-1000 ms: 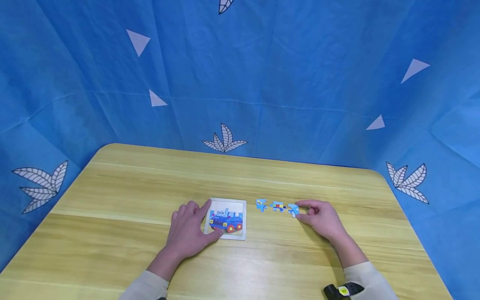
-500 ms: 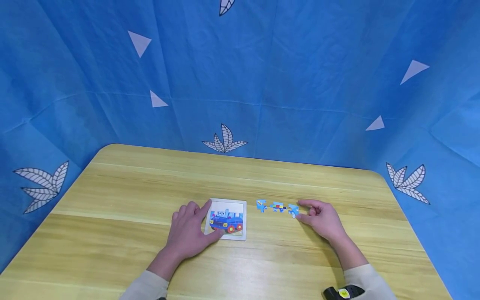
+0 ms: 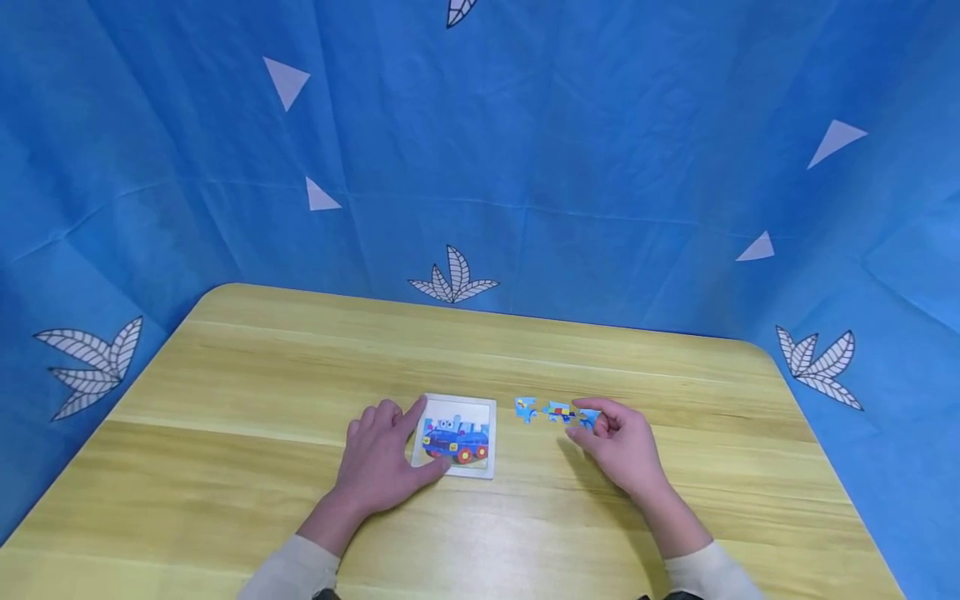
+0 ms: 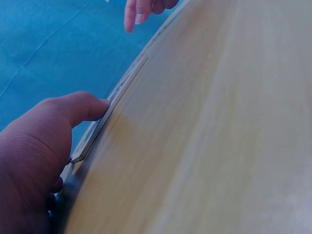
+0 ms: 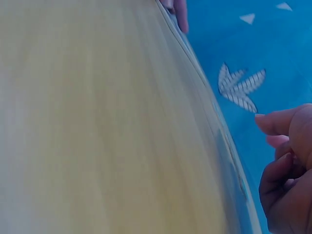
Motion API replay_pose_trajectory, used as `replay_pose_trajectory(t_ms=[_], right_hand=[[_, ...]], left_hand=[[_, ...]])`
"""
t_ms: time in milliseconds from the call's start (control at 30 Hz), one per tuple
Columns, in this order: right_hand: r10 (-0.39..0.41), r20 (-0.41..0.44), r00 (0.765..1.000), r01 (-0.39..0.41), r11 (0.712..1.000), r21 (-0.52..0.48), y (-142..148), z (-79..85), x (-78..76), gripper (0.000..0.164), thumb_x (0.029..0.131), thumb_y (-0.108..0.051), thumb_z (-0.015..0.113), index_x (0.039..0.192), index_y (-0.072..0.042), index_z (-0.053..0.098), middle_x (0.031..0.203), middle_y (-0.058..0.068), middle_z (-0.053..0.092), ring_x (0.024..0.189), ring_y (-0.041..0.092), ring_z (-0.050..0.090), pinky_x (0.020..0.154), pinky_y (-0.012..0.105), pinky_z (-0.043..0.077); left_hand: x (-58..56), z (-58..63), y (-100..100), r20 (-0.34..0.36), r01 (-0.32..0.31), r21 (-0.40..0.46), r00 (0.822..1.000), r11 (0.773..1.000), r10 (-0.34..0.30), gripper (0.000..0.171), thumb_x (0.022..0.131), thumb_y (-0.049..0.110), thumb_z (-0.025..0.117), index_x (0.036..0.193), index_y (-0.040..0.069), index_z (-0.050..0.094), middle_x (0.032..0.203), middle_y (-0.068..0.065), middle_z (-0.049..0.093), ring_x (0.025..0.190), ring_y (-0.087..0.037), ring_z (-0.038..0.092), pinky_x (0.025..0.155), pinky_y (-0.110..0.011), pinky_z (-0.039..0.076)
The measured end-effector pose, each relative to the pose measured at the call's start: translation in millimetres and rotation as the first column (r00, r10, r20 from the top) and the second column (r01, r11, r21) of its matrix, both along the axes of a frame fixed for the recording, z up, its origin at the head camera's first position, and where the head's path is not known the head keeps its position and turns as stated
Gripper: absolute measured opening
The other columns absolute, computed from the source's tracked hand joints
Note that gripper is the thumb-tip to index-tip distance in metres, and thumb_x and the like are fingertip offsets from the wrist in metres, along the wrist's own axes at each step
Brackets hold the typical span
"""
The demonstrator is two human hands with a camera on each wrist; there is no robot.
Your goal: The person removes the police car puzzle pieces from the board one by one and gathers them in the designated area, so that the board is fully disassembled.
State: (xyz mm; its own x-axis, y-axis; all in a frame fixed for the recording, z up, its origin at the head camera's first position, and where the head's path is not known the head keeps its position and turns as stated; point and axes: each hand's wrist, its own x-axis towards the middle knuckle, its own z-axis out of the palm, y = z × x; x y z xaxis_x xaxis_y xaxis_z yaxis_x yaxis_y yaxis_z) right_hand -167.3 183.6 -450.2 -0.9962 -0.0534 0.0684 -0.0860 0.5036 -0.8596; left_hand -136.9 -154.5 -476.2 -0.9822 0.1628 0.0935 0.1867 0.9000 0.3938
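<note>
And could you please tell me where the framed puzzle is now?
In the head view, the framed puzzle lies on the table, left of the loose pieces, touching the left hand.

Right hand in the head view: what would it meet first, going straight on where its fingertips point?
Probably the middle puzzle piece, though the right hand might pass above it; height is unclear.

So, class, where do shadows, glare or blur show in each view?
Head: glare on the near table, shadow beside the right hand; left wrist: dark shadow by the left hand, table grain soft; right wrist: table grain blurred.
</note>
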Motion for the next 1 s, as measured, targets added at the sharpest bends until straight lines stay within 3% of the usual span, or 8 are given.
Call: replay_pose_trajectory(t_ms=[267, 533, 733, 1000], right_hand=[[0.105, -0.044, 0.994, -0.109, 0.988, -0.106, -41.0, 0.1, 3.0, 0.032, 0.079, -0.001, 0.082, 0.11, -0.005, 0.075, 0.06, -0.002, 0.038, 0.05, 0.006, 0.03, 0.051, 0.023, 0.033], [0.191, -0.042, 0.981, -0.194, 0.977, -0.091, -81.1, 4.0, -0.5, 0.03, 0.081, -0.002, 0.081, 0.11, -0.006, 0.075, 0.059, -0.004, 0.037, 0.051, 0.006, 0.03, 0.058, 0.026, 0.036], [0.254, -0.014, 0.967, -0.253, 0.958, -0.131, -105.0, -0.2, -8.4, 0.033, 0.082, 0.0, 0.08, 0.114, 0.0, 0.073, 0.059, 0.0, 0.036, 0.049, 0.009, 0.031, 0.054, 0.026, 0.033], [0.333, 0.018, 0.943, -0.329, 0.937, -0.122, -128.7, -8.8, -16.4, 0.034, 0.083, -0.008, 0.082, 0.116, -0.009, 0.074, 0.058, -0.005, 0.037, 0.051, 0.009, 0.032, 0.054, 0.025, 0.033]], left_hand=[[-0.7, -0.7, 0.4, -0.006, 0.006, 0.008, 1.0, 1.0, -0.006, 0.096, 0.078, 0.071, 0.066, 0.152, 0.014, 0.045, 0.096, 0.0, 0.036, 0.085, -0.02, 0.031, 0.074, -0.038, 0.024], [-1.1, -1.9, -0.2, -0.021, 0.01, 0.01, 1.0, 1.0, -0.01, 0.091, 0.08, 0.067, 0.067, 0.152, 0.016, 0.045, 0.095, 0.001, 0.035, 0.084, -0.02, 0.03, 0.074, -0.037, 0.023], [-2.3, -1.1, 0.3, -0.011, 0.006, 0.025, 1.0, 1.0, -0.006, 0.09, 0.079, 0.065, 0.069, 0.151, 0.016, 0.046, 0.096, 0.001, 0.036, 0.085, -0.02, 0.031, 0.074, -0.037, 0.024], [-1.5, 0.5, -0.6, -0.008, 0.002, 0.031, 1.0, 1.0, -0.002, 0.089, 0.079, 0.064, 0.069, 0.151, 0.015, 0.047, 0.095, 0.001, 0.036, 0.085, -0.021, 0.031, 0.074, -0.038, 0.024]])
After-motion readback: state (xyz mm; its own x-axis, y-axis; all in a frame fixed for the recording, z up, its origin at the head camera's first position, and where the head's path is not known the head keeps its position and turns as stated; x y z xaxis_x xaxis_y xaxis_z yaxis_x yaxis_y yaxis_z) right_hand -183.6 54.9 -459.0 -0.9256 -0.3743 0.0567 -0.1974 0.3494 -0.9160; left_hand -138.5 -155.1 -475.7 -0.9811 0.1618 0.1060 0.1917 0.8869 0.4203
